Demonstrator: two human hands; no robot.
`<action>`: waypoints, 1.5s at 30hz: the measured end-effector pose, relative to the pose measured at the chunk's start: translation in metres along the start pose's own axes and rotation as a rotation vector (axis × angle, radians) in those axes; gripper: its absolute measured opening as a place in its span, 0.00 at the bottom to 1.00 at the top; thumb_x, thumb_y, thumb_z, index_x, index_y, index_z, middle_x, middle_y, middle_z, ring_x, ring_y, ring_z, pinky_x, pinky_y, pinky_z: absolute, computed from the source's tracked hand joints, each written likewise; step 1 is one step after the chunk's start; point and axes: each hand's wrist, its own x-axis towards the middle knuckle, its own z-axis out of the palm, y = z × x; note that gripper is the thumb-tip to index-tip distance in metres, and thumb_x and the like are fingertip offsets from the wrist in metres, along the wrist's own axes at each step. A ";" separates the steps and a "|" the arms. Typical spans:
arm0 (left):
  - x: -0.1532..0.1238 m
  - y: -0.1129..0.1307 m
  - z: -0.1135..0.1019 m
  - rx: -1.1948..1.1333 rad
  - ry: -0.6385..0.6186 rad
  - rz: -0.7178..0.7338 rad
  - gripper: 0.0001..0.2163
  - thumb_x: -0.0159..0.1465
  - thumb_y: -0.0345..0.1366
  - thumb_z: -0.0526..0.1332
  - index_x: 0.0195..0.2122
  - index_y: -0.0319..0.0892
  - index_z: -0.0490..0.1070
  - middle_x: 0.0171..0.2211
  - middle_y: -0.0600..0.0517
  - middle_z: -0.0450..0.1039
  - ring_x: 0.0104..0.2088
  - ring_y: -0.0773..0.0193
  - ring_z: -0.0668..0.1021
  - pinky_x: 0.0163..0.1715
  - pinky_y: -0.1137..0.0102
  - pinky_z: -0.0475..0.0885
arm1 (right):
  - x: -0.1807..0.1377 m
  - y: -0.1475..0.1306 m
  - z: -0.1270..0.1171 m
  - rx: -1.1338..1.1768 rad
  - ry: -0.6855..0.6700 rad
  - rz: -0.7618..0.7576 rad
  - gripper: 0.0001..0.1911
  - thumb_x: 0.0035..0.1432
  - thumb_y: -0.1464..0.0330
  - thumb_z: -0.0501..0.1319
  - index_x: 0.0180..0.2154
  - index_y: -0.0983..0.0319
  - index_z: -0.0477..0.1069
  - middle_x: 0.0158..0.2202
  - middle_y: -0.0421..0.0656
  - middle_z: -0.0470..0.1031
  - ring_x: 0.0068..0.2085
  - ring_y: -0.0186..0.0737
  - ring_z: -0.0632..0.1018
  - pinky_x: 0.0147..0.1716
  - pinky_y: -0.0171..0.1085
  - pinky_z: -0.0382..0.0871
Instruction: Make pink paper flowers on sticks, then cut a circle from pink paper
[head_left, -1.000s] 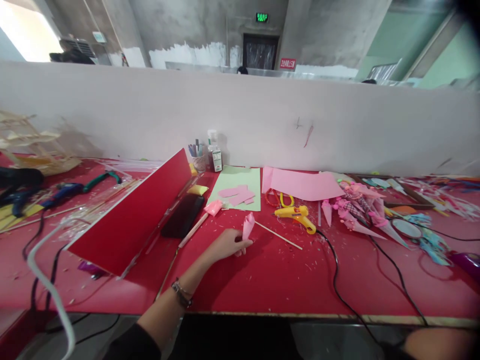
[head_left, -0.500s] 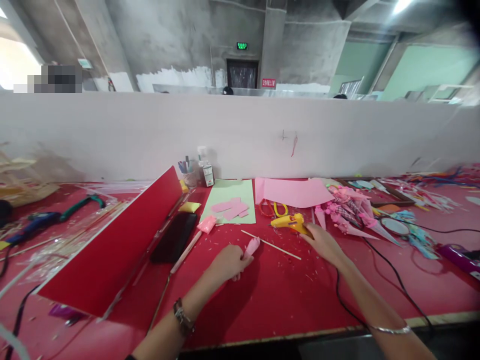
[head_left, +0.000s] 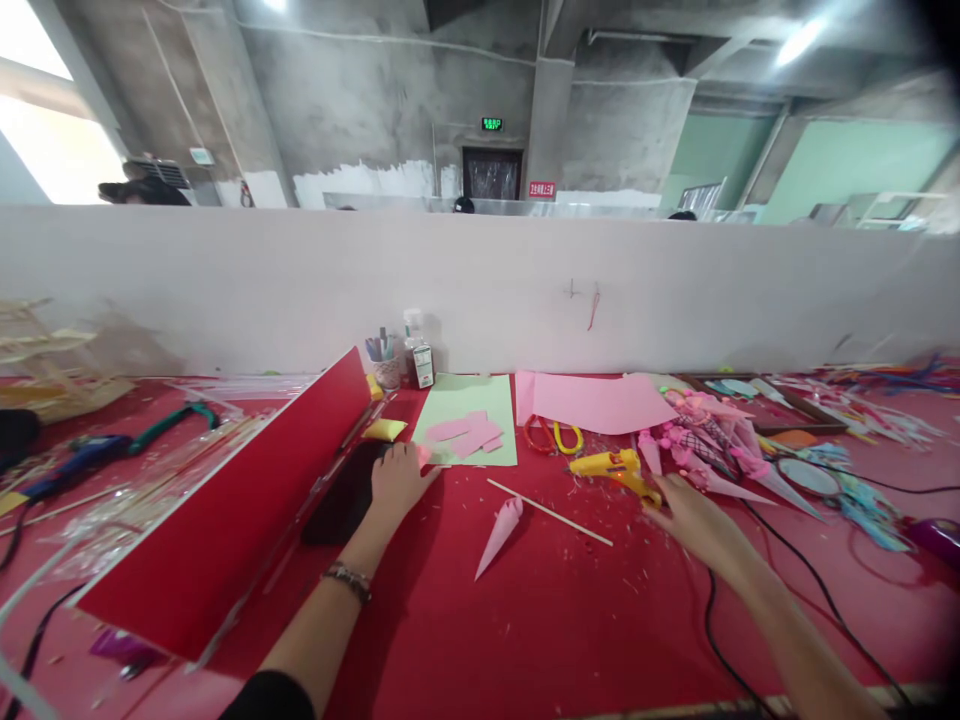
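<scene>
My left hand (head_left: 396,487) reaches over a small pink packet (head_left: 424,455), its thumb spread away from the fingers; most of the packet is hidden beneath it. A black phone-like slab (head_left: 341,505) lies beside that wrist. Around the handle end of a yellow hot glue gun (head_left: 609,466) are the fingers of my right hand (head_left: 684,512); the gun lies low at the table. Between the hands rests a rolled pink paper cone (head_left: 501,535), its tip toward me. A thin wooden stick (head_left: 559,515) lies just behind it.
Pink strips (head_left: 469,432) lie on a pale green sheet (head_left: 502,395). Scissors (head_left: 553,434) and a pink sheet (head_left: 600,400) sit behind the glue gun. Several pink cones (head_left: 712,435) are piled right. A red board (head_left: 247,510) leans at left; a black cord (head_left: 716,625) trails forward.
My left hand has let go of the pink paper cone, now on the table, and moved left to the pink packet. My right hand and the glue gun have shifted right.
</scene>
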 end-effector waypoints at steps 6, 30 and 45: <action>0.001 0.007 -0.003 -0.117 0.100 0.170 0.13 0.59 0.41 0.51 0.39 0.37 0.64 0.36 0.42 0.68 0.42 0.53 0.70 0.41 0.63 0.62 | -0.027 -0.060 -0.037 0.073 -0.161 -0.027 0.12 0.52 0.65 0.55 0.38 0.60 0.70 0.36 0.49 0.74 0.36 0.47 0.75 0.36 0.42 0.66; -0.044 0.042 -0.006 -0.528 -0.097 0.342 0.25 0.51 0.46 0.61 0.48 0.44 0.59 0.43 0.46 0.71 0.43 0.55 0.73 0.39 0.66 0.68 | 0.025 -0.185 0.048 1.188 -0.212 -0.139 0.08 0.52 0.66 0.56 0.35 0.62 0.67 0.34 0.42 0.72 0.36 0.36 0.73 0.36 0.36 0.68; -0.051 0.051 0.001 -0.468 -0.032 0.539 0.26 0.53 0.44 0.59 0.52 0.42 0.56 0.44 0.45 0.71 0.41 0.58 0.74 0.39 0.69 0.69 | 0.020 -0.177 0.050 0.928 -0.140 -0.384 0.11 0.53 0.71 0.55 0.40 0.60 0.71 0.35 0.42 0.66 0.37 0.35 0.70 0.36 0.34 0.65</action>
